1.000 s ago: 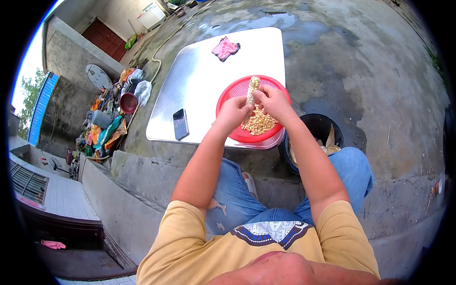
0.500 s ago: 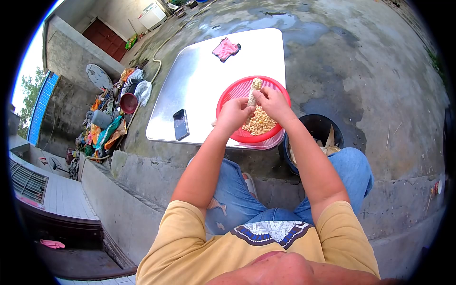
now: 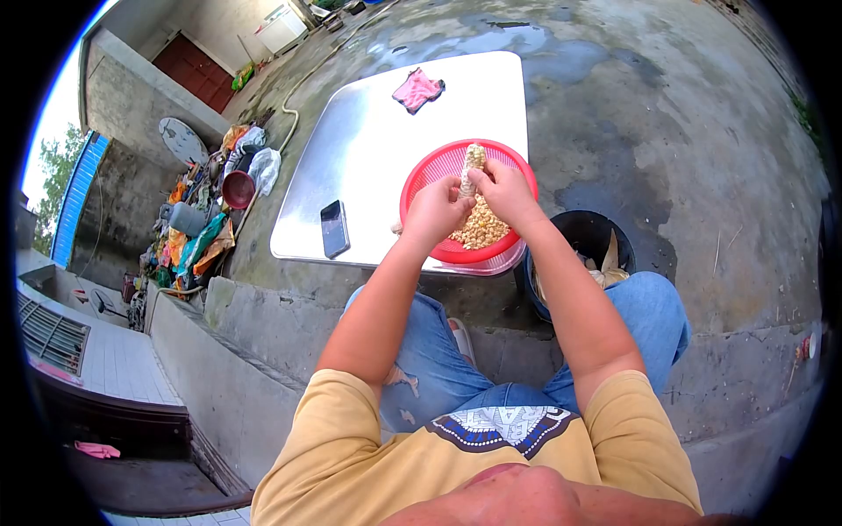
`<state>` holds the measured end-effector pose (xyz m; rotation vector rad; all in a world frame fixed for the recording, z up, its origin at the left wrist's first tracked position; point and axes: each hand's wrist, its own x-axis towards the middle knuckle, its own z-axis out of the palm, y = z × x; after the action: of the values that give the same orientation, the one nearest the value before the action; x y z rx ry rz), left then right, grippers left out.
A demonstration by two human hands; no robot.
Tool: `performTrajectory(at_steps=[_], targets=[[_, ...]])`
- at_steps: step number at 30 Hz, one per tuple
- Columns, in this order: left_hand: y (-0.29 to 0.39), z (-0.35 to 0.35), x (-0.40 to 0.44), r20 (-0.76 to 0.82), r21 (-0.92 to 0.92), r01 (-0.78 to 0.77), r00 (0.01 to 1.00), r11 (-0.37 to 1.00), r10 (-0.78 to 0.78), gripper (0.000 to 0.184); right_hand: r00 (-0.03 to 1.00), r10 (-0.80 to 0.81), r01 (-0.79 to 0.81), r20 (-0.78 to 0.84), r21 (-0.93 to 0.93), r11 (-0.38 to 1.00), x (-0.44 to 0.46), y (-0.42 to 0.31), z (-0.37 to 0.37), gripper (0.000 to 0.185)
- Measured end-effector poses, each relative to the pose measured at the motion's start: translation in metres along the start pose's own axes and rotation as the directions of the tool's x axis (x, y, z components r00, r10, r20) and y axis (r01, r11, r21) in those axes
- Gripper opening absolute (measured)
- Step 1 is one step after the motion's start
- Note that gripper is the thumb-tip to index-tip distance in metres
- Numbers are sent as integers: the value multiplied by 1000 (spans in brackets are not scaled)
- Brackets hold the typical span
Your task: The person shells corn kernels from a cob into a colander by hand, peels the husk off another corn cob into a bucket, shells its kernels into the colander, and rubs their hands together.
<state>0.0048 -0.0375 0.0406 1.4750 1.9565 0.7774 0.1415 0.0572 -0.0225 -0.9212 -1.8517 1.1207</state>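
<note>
A pale corn cob [image 3: 474, 158] points away from me above a red plastic basket [image 3: 421, 174]. My left hand [image 3: 438, 209] is closed round the cob's near end from the left side. From the right, my right hand [image 3: 503, 191] grips the same cob, its thumb lying on it. Loose yellow corn kernels [image 3: 481, 226] lie heaped in the basket below my hands. The cob's lower end is partly hidden by my fingers.
The basket stands on a shiny metal table [image 3: 373, 131] with a phone [image 3: 334, 229] and a pink cloth [image 3: 418, 90]. A dark bucket [image 3: 588, 230] holding husks is beside my right knee. Piled items [image 3: 189, 219] lie further left.
The cob has shifted slightly to the right and turned more upright in view. My left hand's fingers have moved a little along it, and both hands still hold it.
</note>
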Motion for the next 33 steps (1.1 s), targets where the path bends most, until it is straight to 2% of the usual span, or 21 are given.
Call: performTrajectory(at_steps=[5, 9, 11, 12, 14, 18, 21, 24, 26, 29, 33], targets=[[-4, 0, 2, 28, -85, -24, 999, 996, 27, 37, 999, -47, 47, -23, -1, 999, 1, 5, 0, 35], [-8, 0, 4, -4, 7, -39, 999, 999, 39, 39, 998, -60, 61, -25, 57, 996, 0, 3, 1, 34], [-8, 0, 3, -29, 82, -46, 998, 996, 48, 40, 1000, 0, -1, 6, 105, 994, 0, -2, -2, 35], [-4, 0, 1, -18, 62, -33, 999, 998, 35, 40, 999, 30, -33, 23, 129, 991, -1, -4, -2, 36], [4, -2, -4, 5, 22, -7, 1000, 1000, 7, 42, 1000, 16, -17, 8, 107, 994, -1, -3, -3, 36], [-2, -1, 0, -1, 84, -24, 1000, 996, 24, 42, 1000, -2, 2, 11, 3, 1000, -2, -5, -4, 35], [1, -1, -2, 6, 65, -31, 1000, 997, 31, 42, 999, -37, 37, -16, 13, 999, 0, 2, 2, 33], [-20, 3, 9, -4, 2, -67, 998, 998, 67, 40, 999, 19, -23, 48, 81, 996, 1, 3, 0, 32], [-33, 6, 15, -33, -19, -103, 994, 994, 103, 38, 999, -31, 29, 27, 80, 996, -1, 0, -2, 33], [-20, 0, 9, 19, -50, -37, 999, 998, 38, 35, 999, -42, 41, 22, 61, 997, -1, -4, -3, 33], [5, -4, -3, 79, 96, -36, 996, 995, 28, 34, 998, -49, 50, 28, -25, 998, -2, -8, -4, 29]])
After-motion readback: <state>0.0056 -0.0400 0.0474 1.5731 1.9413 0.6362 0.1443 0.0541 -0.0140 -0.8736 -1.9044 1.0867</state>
